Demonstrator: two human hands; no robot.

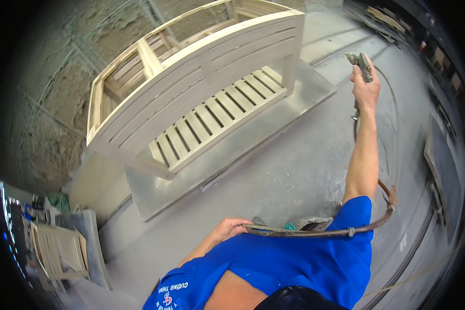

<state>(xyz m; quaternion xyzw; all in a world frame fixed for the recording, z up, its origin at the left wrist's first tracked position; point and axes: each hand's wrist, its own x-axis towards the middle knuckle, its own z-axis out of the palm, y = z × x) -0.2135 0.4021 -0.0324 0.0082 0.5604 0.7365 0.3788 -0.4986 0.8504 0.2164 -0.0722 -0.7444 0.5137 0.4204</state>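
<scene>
A: What does the right hand (367, 94) have?
B: A gun (366, 68) of dull grey metal, fingers wrapped round its body, arm stretched forward.
A: And the left hand (226, 229)?
B: Closed on a bend of hose (305, 233), brown and worn, which curves across the blue shirt (315, 263).
A: Where is the bench (212, 70)?
B: Ahead and to the left, on a flat grey panel (310, 95) with a smooth, faint sheen; the gun is apart from it.
A: How does it look?
B: Wooden, with a gently arched top rail. The near back is greyish, with long horizontal slats; the seat slats and far frame are paler, yellower.
A: Any container?
B: Perhaps the crumpled grey bundle (316, 223) behind the hose; I can't tell what it is.
A: Lower left?
B: A second bench (51, 245), slatted and beige.
</scene>
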